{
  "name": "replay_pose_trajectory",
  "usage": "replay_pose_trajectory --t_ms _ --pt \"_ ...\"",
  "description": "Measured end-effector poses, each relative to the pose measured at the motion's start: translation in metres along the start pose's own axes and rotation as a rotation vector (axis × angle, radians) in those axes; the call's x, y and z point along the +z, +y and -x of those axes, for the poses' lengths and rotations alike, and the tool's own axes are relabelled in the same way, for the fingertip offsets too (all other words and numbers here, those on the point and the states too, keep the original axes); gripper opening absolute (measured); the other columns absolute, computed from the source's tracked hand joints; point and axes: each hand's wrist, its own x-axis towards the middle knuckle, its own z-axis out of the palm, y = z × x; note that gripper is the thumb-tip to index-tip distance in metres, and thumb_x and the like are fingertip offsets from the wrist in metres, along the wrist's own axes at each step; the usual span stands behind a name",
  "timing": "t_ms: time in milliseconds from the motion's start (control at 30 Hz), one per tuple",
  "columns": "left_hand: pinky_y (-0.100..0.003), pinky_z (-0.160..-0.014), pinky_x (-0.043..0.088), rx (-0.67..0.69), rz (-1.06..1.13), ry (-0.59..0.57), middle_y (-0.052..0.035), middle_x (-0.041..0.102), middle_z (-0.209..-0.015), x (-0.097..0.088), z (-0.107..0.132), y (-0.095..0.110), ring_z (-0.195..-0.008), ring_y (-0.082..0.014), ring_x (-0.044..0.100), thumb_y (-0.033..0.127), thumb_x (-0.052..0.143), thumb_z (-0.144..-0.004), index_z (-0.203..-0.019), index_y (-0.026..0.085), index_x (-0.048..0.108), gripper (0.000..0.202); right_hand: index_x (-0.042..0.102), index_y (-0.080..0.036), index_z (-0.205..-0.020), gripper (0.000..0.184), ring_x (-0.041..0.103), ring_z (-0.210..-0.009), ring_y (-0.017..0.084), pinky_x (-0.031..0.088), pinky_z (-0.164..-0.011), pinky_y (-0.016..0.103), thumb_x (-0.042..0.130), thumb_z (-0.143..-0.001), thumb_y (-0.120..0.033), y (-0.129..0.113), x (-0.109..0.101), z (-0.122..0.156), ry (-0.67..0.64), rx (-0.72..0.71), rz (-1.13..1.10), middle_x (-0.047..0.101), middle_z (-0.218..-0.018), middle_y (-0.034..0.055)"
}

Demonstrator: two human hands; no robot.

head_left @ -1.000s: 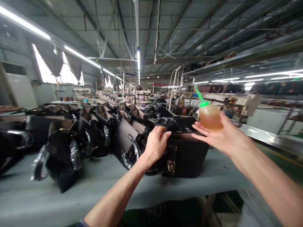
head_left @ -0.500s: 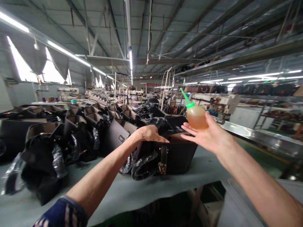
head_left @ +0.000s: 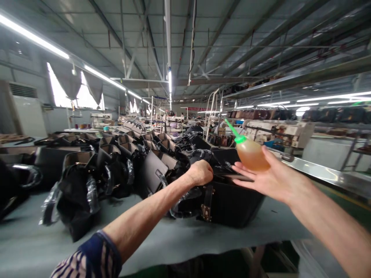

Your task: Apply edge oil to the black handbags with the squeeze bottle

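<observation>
My right hand [head_left: 268, 177] holds a small squeeze bottle [head_left: 251, 153] of amber liquid with a green nozzle, raised above the right end of a dark brown handbag [head_left: 232, 200]. The thumb pins the bottle while the fingers stretch out flat. My left hand [head_left: 200, 172] is curled over the top rim of that handbag, its fingers dipping inside and hidden from view. The bag stands upright on the grey table [head_left: 162, 239], with a brass clasp on its front and plastic-wrapped handles beside it.
Several more dark handbags [head_left: 110, 162] with plastic-wrapped handles crowd the table's left and back. Sewing machines [head_left: 278, 131] and a metal shelf [head_left: 324, 173] run along the right. The table's front edge is close below my arms.
My left hand has closed from a flat reach into a curled grip on the handbag's rim. My right hand and bottle stay raised above the bag; the view has swung a little.
</observation>
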Motion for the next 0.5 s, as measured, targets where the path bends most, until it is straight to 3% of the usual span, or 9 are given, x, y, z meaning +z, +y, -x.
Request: replay_pose_trajectory --t_ms 133,300,500 --pt "-0.018 -0.058 0.043 -0.02 0.038 0.022 -0.0016 0.068 -0.072 0.002 0.0 0.0 -0.066 -0.0139 0.06 0.005 0.049 -0.062 -0.09 0.016 0.074 0.039 0.057 -0.016 -0.113 0.037 0.063 -0.093 0.036 0.044 -0.079 0.07 0.041 -0.095 -0.045 -0.001 0.0 -0.004 0.031 -0.017 0.069 0.06 -0.105 0.0225" --pt "-0.02 -0.054 0.04 -0.006 0.089 0.014 -0.0013 0.064 -0.071 0.006 -0.008 0.001 -0.064 -0.0141 0.055 0.005 0.052 -0.059 -0.089 0.017 0.07 0.037 0.062 -0.023 -0.107 0.029 0.06 -0.1 0.04 0.045 -0.08 0.072 0.041 -0.094 -0.039 0.002 0.001 0.0 0.052 -0.074 0.127 0.058 -0.116 0.0203" --pt "-0.02 -0.053 0.037 -0.041 0.231 0.074 -0.0003 0.058 -0.074 0.02 -0.019 -0.002 -0.063 -0.0121 0.049 0.007 0.052 -0.062 -0.093 0.016 0.061 0.034 0.061 -0.023 -0.104 0.022 0.06 -0.101 0.04 0.05 -0.081 0.064 0.049 -0.092 -0.037 0.003 -0.012 -0.019 0.102 -0.128 0.102 0.06 -0.109 0.0209"
